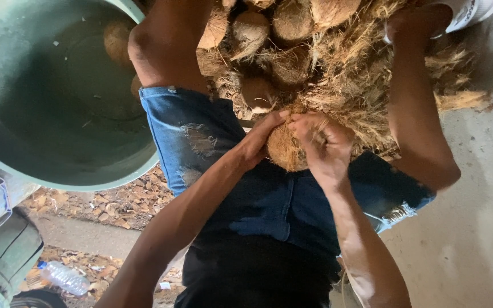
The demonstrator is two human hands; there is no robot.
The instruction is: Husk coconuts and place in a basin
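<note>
A person sits with knees apart, and both hands meet on a fibrous brown coconut [285, 149] held over the lap, between the thighs. The left hand [261, 140] cups the near-left side of the coconut, fingers wrapped against the husk and closed on it. The right hand [323, 142] lies over the coconut's right and upper side, its fingers curled tightly into the loose fibres; it seems to pinch a tuft of husk, though the strands hide the fingertips.

Just beyond the coconut, past the knees, lies a heap of husked coconuts [269, 34], round and pale brown, with one white-tipped nut directly behind the held coconut. To the right of that heap, and touching the held coconut's far side, spreads a tangle of dry straw-coloured husk fibre [366, 80].

Well to the left of the coconut stands a large green plastic tub [58, 165], its rim near the left knee; at least one coconut shows dimly inside it. Below the tub, far left of the coconut, dry husk chips [109, 202] litter the ground, and a clear plastic bottle [64, 278] lies among them. To the right of the coconut the bare concrete floor [480, 228] runs beside the right leg. The person wears torn blue denim shorts [201, 142].
</note>
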